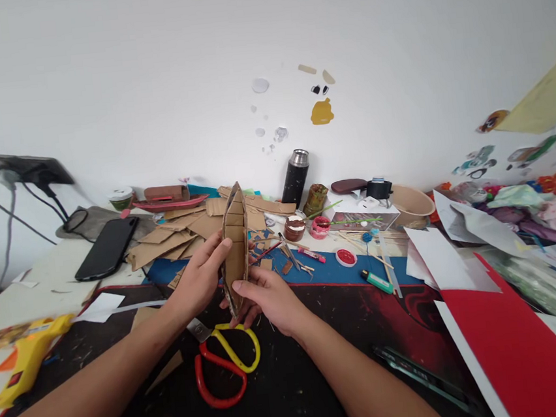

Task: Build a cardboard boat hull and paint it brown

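Note:
A boat-shaped cardboard piece (pixel 235 239), pointed at both ends, is held nearly upright above the dark mat. My left hand (pixel 206 268) grips its left side, with the thumb near the edge. Lower down, my right hand (pixel 268 296) holds the right side, its thumb on the inner face. Some fingertips of both hands are hidden behind the cardboard. Just below the hands lie scissors (pixel 229 364) with one red and one yellow handle.
A yellow glue gun (pixel 31 357) and a phone (pixel 107 248) lie at left. Cardboard scraps (pixel 177 236), open paint jars (pixel 295 228) and a black flask (pixel 297 179) stand behind. Red paper (pixel 522 349) and a cutter (pixel 422 378) are at right.

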A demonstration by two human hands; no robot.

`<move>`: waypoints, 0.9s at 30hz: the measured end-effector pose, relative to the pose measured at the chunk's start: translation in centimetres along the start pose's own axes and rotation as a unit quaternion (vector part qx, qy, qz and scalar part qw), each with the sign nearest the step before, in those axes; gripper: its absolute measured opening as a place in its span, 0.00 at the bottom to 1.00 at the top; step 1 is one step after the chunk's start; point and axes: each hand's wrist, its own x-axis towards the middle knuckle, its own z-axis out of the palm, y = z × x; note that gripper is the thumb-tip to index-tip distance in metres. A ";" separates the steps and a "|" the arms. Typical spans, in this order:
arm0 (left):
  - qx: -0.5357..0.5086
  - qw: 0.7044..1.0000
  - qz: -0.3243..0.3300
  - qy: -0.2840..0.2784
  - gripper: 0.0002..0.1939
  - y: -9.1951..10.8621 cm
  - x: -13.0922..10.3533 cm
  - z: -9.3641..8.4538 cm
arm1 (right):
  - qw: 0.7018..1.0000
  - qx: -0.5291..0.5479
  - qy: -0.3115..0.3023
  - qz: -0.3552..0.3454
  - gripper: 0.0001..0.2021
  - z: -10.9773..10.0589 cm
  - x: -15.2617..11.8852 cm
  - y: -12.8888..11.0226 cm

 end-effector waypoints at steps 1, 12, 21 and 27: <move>-0.013 1.000 -0.005 -0.006 0.31 0.1 -0.2 0.2 | 1.000 -0.001 -0.002 -0.002 0.30 0.0 0.0 0.1; 0.024 0.995 0.069 0.063 0.25 0.1 -0.6 0.9 | 1.000 -0.015 -0.023 0.002 0.28 0.2 0.0 0.5; 0.008 0.998 0.059 0.035 0.26 -0.5 -0.3 0.7 | 0.999 -0.038 -0.029 0.003 0.26 0.3 0.1 0.8; -0.032 0.998 0.034 0.034 0.29 -0.5 -0.3 0.7 | 0.998 -0.051 -0.017 0.018 0.26 0.3 0.2 1.0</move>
